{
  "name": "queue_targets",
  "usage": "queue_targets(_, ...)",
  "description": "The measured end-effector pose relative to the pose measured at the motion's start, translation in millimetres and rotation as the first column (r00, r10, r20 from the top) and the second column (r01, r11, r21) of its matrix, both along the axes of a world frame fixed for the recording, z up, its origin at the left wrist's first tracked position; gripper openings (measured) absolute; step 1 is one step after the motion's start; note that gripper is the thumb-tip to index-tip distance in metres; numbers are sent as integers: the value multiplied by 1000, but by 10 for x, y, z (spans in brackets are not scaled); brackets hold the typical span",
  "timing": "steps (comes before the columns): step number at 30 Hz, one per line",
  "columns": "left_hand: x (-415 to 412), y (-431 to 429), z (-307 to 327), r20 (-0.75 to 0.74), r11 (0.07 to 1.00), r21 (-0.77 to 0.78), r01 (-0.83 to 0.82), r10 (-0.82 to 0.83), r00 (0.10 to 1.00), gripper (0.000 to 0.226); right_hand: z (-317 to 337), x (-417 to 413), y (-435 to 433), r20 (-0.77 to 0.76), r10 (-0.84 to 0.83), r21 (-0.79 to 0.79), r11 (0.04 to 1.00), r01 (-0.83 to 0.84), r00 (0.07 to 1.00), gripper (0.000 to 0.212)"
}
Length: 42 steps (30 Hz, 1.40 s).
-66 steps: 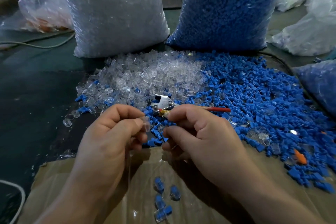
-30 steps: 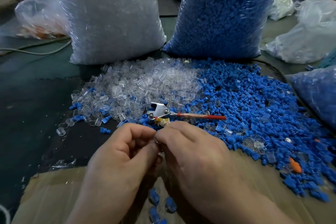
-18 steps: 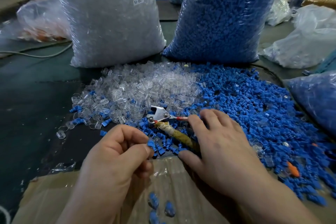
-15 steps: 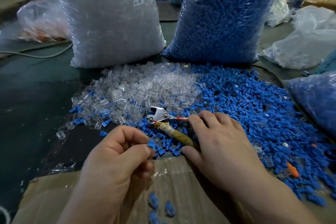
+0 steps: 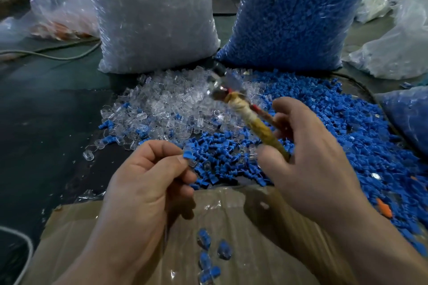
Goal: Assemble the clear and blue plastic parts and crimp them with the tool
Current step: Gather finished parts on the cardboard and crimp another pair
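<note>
My left hand [image 5: 150, 183] pinches a joined blue and clear part [image 5: 188, 155] between thumb and forefinger, held above the near edge of the piles. My right hand [image 5: 308, 157] grips the crimping tool [image 5: 245, 113] by its tape-wrapped and red handles, lifted off the table, its blurred metal head pointing up and left over the clear pile. A heap of clear parts [image 5: 171, 104] lies at centre, a heap of blue parts [image 5: 328, 127] to its right.
Several assembled blue-and-clear pieces [image 5: 209, 252] lie on brown cardboard [image 5: 231, 215] near me. A big bag of clear parts [image 5: 148, 16] and one of blue parts [image 5: 296, 11] stand behind the heaps. Other plastic bags sit at left and right. A cable [image 5: 53, 55] crosses the dark table.
My right hand took the tool off the blue heap and raised it, head tilted up and left. My left hand kept its pinch on the assembled part.
</note>
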<state>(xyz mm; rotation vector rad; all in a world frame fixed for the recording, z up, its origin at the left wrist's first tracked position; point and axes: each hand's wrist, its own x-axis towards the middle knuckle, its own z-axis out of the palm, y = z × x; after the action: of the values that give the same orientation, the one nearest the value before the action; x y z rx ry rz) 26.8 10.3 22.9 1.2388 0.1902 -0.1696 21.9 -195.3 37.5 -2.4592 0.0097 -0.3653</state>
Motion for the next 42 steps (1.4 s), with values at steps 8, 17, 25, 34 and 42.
queue_targets(8,39,63,-127,135,997,7,-71,69,988,21,108,-103,12,-162,249,-252,925,-284,955,56)
queue_targets(17,45,132,-139,240,998,13,-54,49,970,13,142,-127,-42,-198,347,-269,880,-392,916,65)
queue_targets(25,23,107,-111,320,995,83,-49,20,947,17,93,-99,-30,-208,333,-378,840,-390,920,55)
queue_targets(34,33,138,-125,325,977,181,-115,51,944,12,99,-135,-2,-178,267,-319,895,-313,947,41)
queue_targets(42,-10,28,-130,74,940,339,27,-55,996,27,-31,40,-66,-161,-24,-508,859,-62,987,66)
